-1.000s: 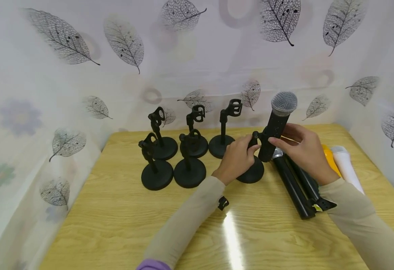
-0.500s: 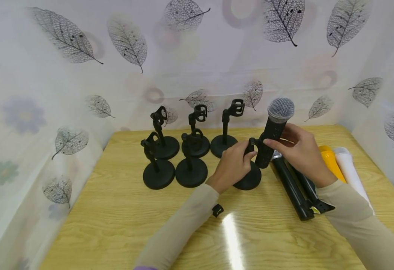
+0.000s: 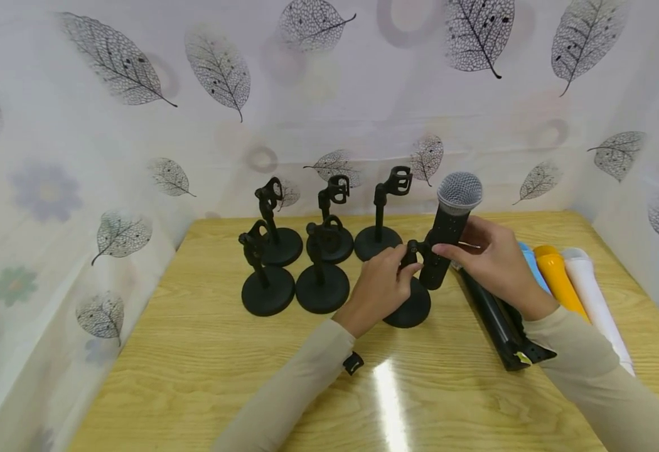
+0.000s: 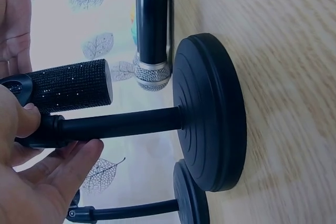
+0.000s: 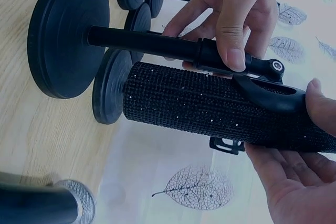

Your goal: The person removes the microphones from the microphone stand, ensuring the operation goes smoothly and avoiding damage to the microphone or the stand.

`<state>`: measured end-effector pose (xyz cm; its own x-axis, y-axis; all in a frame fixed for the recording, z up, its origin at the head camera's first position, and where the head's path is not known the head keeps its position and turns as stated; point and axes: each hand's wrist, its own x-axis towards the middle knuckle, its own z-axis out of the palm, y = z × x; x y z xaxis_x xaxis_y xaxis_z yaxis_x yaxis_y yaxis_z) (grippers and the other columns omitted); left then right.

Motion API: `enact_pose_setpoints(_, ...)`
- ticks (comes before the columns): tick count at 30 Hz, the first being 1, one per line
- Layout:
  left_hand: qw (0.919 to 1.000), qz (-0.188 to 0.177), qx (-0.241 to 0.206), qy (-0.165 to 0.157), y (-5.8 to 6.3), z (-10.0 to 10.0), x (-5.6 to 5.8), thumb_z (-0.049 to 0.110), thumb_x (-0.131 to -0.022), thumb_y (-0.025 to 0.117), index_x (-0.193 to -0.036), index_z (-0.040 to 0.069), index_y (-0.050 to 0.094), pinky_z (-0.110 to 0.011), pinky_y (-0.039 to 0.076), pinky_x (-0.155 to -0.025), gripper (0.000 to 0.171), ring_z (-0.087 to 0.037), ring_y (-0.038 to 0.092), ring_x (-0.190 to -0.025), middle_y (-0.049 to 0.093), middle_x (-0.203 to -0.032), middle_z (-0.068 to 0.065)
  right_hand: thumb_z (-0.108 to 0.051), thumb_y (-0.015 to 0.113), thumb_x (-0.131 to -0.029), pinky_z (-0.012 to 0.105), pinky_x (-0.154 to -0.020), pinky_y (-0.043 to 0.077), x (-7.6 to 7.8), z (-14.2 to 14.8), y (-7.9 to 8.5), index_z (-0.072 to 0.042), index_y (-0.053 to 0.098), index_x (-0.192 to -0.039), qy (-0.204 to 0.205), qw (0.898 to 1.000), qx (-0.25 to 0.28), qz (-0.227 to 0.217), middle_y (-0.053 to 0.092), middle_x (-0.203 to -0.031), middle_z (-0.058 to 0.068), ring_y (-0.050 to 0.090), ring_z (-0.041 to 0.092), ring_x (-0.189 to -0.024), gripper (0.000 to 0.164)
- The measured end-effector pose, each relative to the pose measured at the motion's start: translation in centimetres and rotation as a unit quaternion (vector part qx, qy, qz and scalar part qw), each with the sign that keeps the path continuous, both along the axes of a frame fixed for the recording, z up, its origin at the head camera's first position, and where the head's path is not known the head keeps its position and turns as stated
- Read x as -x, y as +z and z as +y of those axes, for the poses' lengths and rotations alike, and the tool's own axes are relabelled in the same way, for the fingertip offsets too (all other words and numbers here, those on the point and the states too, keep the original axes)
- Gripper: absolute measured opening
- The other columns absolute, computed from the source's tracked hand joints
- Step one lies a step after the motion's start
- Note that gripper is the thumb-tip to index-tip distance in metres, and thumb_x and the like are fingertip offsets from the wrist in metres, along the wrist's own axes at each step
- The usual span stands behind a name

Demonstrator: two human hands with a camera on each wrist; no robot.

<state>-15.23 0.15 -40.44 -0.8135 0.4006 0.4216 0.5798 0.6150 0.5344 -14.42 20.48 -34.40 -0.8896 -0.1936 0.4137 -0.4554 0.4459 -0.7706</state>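
My left hand grips the upper post of a black microphone stand, thumb on one side and fingers on the other. The stand's round base is below; whether it touches the table I cannot tell. A black, rhinestone-studded microphone with a silver mesh head sits in the stand's clip, head up and tilted. My right hand holds this microphone around its body at the clip, with the thumb on the near side.
Several black stands with unfilled clips, one of them a stand at the left, stand in two rows. At the right lie black microphones, plus a blue, a yellow and a white one. A leaf-patterned cloth hangs behind.
Both hands have moved the stand and its microphone slightly left and nearer to me. The microphone sits lower in view. A blue microphone has come into sight behind my right hand.
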Motion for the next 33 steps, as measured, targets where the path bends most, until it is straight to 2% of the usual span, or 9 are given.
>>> enact_pose_setpoints(6,0.9999,-0.007,-0.015,0.002,-0.1,-0.8,-0.6,0.026,-0.105,0.059,-0.1,0.01,0.06,-0.015,0.039,-0.053,0.016,-0.007,0.048,-0.062,0.05,-0.076,0.004,-0.006,0.082,-0.086,0.012,-0.074,0.052,-0.3,-0.7,-0.1,0.005,0.066,-0.122,0.003,1.0,0.002,-0.004,0.071,-0.112,0.021,0.069,-0.004,-0.084,0.04)
enact_pose_setpoints(13,0.9995,-0.009,-0.025,0.015,-0.4,-1.8,-1.4,0.026,-0.105,0.06,-0.099,0.011,0.06,-0.016,0.039,-0.052,0.017,-0.007,0.048,-0.06,0.049,-0.076,0.004,-0.009,0.08,-0.089,0.013,-0.076,0.052,-0.7,-1.6,-0.2,0.005,0.064,-0.127,0.015,1.0,-0.005,-0.021,0.07,-0.117,0.021,0.074,0.032,-0.093,0.043)
enact_pose_setpoints(15,0.9995,-0.009,-0.026,0.018,-0.3,-2.0,-1.5,0.026,-0.105,0.06,-0.099,0.011,0.06,-0.016,0.039,-0.052,0.017,-0.006,0.048,-0.061,0.049,-0.076,0.004,-0.011,0.079,-0.09,0.012,-0.076,0.052,-0.8,-1.7,-0.2,0.004,0.064,-0.128,0.017,1.0,-0.01,-0.024,0.071,-0.116,0.02,0.073,0.035,-0.094,0.044)
enact_pose_setpoints(17,0.9993,-0.011,-0.031,0.02,-0.3,-2.3,-1.7,0.026,-0.104,0.06,-0.098,0.011,0.06,-0.017,0.039,-0.052,0.016,-0.007,0.048,-0.06,0.049,-0.076,0.004,-0.012,0.079,-0.09,0.013,-0.076,0.052,-0.9,-1.9,-0.3,0.002,0.064,-0.128,0.017,0.999,-0.013,-0.025,0.072,-0.114,0.019,0.074,0.031,-0.093,0.043)
enact_pose_setpoints(19,0.9991,-0.014,-0.035,0.021,-0.3,-2.4,-1.8,0.026,-0.104,0.06,-0.098,0.011,0.059,-0.018,0.04,-0.053,0.016,-0.007,0.049,-0.061,0.05,-0.076,0.003,-0.012,0.079,-0.09,0.014,-0.075,0.053,-0.9,-2.1,-0.4,0.002,0.066,-0.126,0.016,1.0,-0.012,-0.02,0.073,-0.11,0.017,0.075,0.021,-0.089,0.041)
enact_pose_setpoints(23,0.9971,-0.043,-0.063,0.008,0.0,-2.8,-1.9,0.025,-0.104,0.06,-0.099,0.011,0.058,-0.017,0.048,-0.062,0.015,-0.006,0.061,-0.073,0.058,-0.084,0.002,-0.008,0.08,-0.089,0.015,-0.074,0.054,-1.0,-2.5,-0.7,0.001,0.069,-0.122,0.017,1.0,0.01,-0.004,0.074,-0.105,0.015,0.071,0.004,-0.085,0.036)
enact_pose_setpoints(26,0.9938,-0.059,-0.095,-0.007,0.3,-3.0,-2.0,0.023,-0.105,0.059,-0.106,0.01,0.061,-0.019,0.054,-0.074,0.013,-0.009,0.069,-0.091,0.065,-0.095,-0.001,-0.004,0.08,-0.087,0.016,-0.074,0.054,-1.1,-2.8,-1.0,0.002,0.07,-0.12,0.022,0.999,0.026,0.014,0.075,-0.102,0.015,0.07,0.0,-0.084,0.035)
enact_pose_setpoints(28,0.9915,-0.056,-0.117,-0.011,0.5,-3.2,-2.0,0.021,-0.105,0.059,-0.113,0.007,0.063,-0.02,0.055,-0.081,0.016,-0.012,0.07,-0.1,0.069,-0.103,-0.004,-0.001,0.08,-0.086,0.016,-0.074,0.055,-1.1,-3.0,-1.1,0.002,0.071,-0.121,0.026,0.999,0.032,0.025,0.076,-0.102,0.015,0.071,0.0,-0.085,0.036)
enact_pose_setpoints(33,0.9873,-0.024,-0.156,-0.017,0.7,-3.5,-1.9,0.018,-0.103,0.061,-0.116,0.004,0.067,-0.02,0.055,-0.083,0.02,-0.015,0.071,-0.1,0.073,-0.105,-0.008,0.0,0.081,-0.084,0.015,-0.073,0.054,-1.1,-3.4,-1.3,0.001,0.072,-0.12,0.024,0.998,0.031,0.043,0.076,-0.099,0.014,0.071,-0.001,-0.083,0.037)
